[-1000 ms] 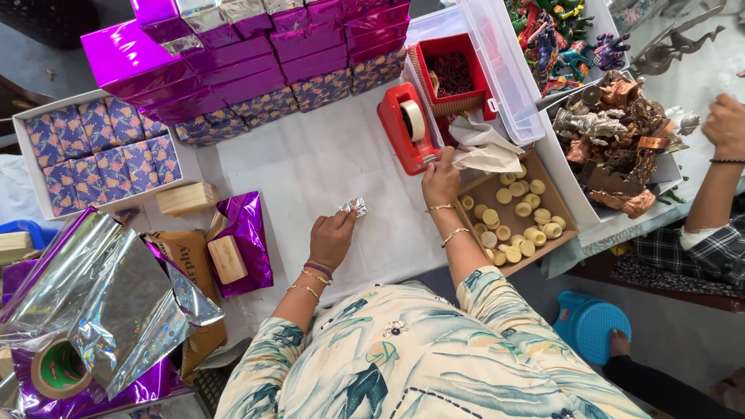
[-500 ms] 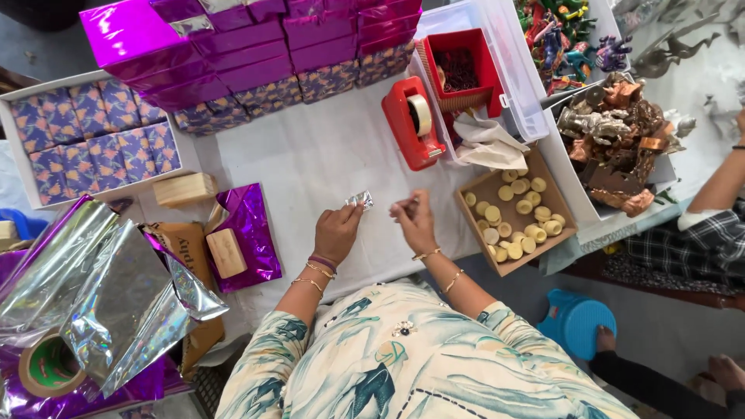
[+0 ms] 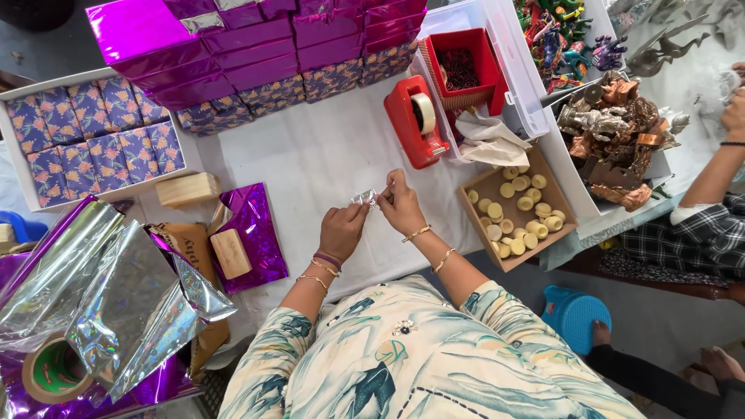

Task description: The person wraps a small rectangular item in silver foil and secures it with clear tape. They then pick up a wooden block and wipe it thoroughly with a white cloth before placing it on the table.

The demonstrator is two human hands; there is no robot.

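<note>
Head view: small silver foil-wrapped piece (image 3: 365, 198), pinched between fingertips of left hand (image 3: 341, 230) and right hand (image 3: 402, 206), both closed on it, above white table cover (image 3: 310, 155). Probably light, crinkly, easily dented; best gripped at twisted ends. Nearby: red tape dispenser (image 3: 417, 124), cardboard tray (image 3: 487, 186) of round pieces, purple boxes (image 3: 233, 54).

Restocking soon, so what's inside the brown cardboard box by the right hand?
The cardboard box holds small round pale yellow pieces, loosely spread with bare floor showing. Whether any lie beneath others cannot be seen.
</note>
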